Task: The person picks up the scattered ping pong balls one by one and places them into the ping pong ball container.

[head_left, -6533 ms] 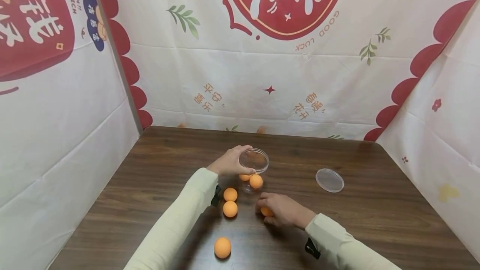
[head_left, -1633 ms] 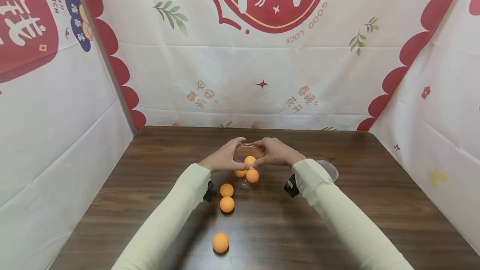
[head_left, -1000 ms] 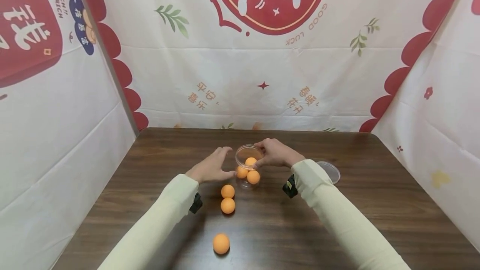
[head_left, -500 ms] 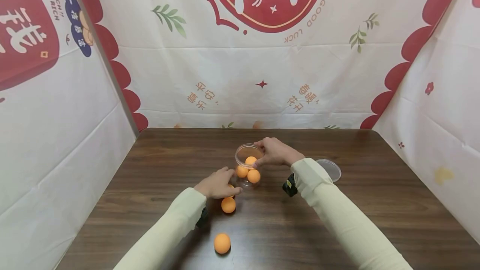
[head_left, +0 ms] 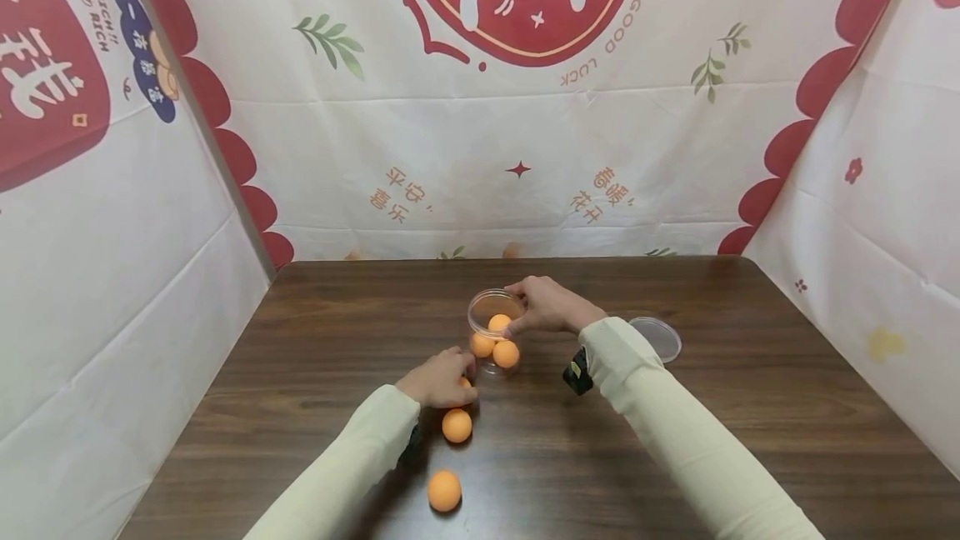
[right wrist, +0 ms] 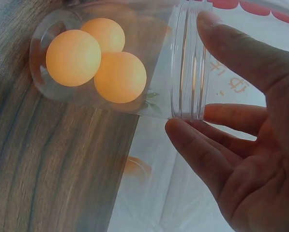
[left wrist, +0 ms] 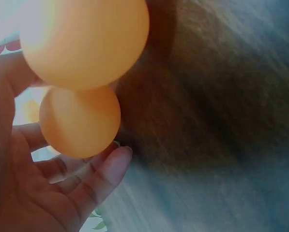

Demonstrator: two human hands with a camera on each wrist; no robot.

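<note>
Left hand [head_left: 441, 377] is low over the wooden table [head_left: 750, 407], fingers curled round an orange ping-pong ball [left wrist: 80, 123]. From the left wrist, the ball sits between thumb and fingers, the fingertips reaching a little past it. Thumb tip hidden behind a second ball [left wrist: 86, 46], so I can't tell how firmly the grip presses. The second ball lies just beside those fingers, toward the person; whether the two balls touch I can't make out. A third ball [head_left: 444, 491] rests farther back from the fingertips, nearer the person, on its own.

Right hand [head_left: 551, 305] holds the clear jar [right wrist: 188, 72] at its ridged rim, thumb on the near side, fingers on the far side, gap about as wide as the part of the rim they span. Jar looks upright on the table, mouth up. Below the level of the right fingertips, well down inside it, three orange balls [right wrist: 120, 77] cluster together. Jar stands just ahead of the left fingers, slightly to their right.

Clear round lid [head_left: 656, 340] lies flat to the right of the right hand, beyond the sleeve [head_left: 675, 415].
</note>
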